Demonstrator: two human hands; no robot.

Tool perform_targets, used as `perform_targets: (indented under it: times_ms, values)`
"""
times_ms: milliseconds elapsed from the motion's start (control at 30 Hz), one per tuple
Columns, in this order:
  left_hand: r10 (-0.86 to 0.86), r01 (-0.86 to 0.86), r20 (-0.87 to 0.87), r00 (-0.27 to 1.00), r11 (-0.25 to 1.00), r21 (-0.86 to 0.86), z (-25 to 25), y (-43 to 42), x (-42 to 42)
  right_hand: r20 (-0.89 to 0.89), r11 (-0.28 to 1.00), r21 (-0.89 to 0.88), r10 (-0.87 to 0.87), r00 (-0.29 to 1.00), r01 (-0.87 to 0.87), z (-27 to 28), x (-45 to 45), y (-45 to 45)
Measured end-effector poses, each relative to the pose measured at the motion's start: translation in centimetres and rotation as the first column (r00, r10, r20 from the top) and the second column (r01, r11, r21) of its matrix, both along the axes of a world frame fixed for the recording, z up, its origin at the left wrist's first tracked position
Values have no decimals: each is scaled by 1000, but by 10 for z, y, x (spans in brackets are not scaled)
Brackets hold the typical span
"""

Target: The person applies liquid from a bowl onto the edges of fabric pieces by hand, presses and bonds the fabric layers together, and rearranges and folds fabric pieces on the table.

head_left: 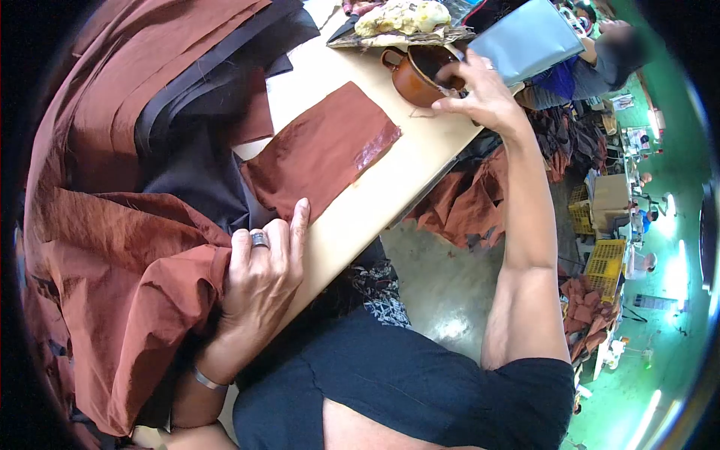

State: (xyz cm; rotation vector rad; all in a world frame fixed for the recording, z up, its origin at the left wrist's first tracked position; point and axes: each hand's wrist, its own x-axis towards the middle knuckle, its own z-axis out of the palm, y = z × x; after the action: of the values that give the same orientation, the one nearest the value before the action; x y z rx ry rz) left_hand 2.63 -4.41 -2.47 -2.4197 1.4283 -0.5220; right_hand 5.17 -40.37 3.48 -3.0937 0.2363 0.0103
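Observation:
On the pale tabletop [405,161] lies a rust-brown fabric piece [319,146] with a shiny patch near its right edge. My left hand [262,262] rests at the lower end of this piece, fingers bent and close together, against a bunched rust cloth [161,300]; what its fingers hold, if anything, is hidden. At the upper right, my right hand [480,94] is at the rim of a brown glazed pot [412,79], thumb and fingers apart. Its fingertips are blurred over the pot's opening.
Stacked rust and dark cloth [165,67] covers the left side. Behind the pot sit a lumpy yellowish object [403,16] and a grey-blue folder [525,41]. Another person [585,71] is at the upper right. Fabric scraps [469,199] and yellow crates [604,264] lie beyond the table.

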Motion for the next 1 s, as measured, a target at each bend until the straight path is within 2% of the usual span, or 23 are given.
perform_targets:
  times_ms: [33, 133, 167, 267, 333, 400, 433, 467, 500, 600, 667, 733, 833, 933, 1000]
  values:
    - [0, 0, 1, 1000, 1000, 7, 0, 0, 0, 283, 984, -165, 107, 953, -62, -9, -7, -3]
    - [4, -4, -1, 1000, 1000, 21, 2, -1, -1, 324, 990, -104, 127, 938, -99, 4, -20, 12]
    - [5, -5, -1, 1000, 1000, 19, 1, 0, -1, 328, 967, -244, 156, 932, -77, -2, -25, 16]
    - [4, -5, 10, 1000, 999, 32, 3, 0, 0, 334, 951, -305, 68, 940, 40, -12, -42, 47]
    - [2, -3, 34, 999, 999, 41, 3, 0, 0, 417, 897, -441, 187, 890, 18, -17, -52, 73]
    - [5, -6, 26, 1000, 999, 35, 2, 0, -1, 391, 962, -252, 203, 898, -108, -26, -63, 104]
    - [4, -5, 25, 1000, 1000, 31, 1, 0, -1, 344, 988, -9, 148, 927, -155, -34, -68, 114]
    - [7, -8, 24, 1000, 1000, 30, 0, 0, 0, 284, 955, 238, 106, 953, -177, -42, -71, 122]
    - [9, -10, 24, 1000, 1000, 30, 1, -1, 0, 287, 919, 308, 156, 945, -245, -43, -71, 126]
    - [13, -13, -1, 1000, 999, 34, 0, -2, -1, 189, 853, 475, 141, 972, -215, -59, -67, 125]
    - [12, -12, 1, 1000, 999, 36, 1, -1, -1, 177, 964, 172, 170, 969, -201, -64, -66, 128]
    - [4, -5, 28, 1000, 999, 37, 0, -1, -1, 154, 970, -213, 153, 976, -119, -62, -67, 137]
    - [11, -12, 47, 999, 999, 33, -2, -1, -2, 157, 910, -344, 300, 941, -233, -65, -77, 149]
    - [15, -17, 45, 999, 999, 27, -3, -1, -1, 150, 889, -328, 383, 911, -320, -52, -78, 147]
    - [13, -14, 24, 1000, 1000, 17, -2, -2, -1, 163, 872, -416, 350, 922, -257, -53, -70, 133]
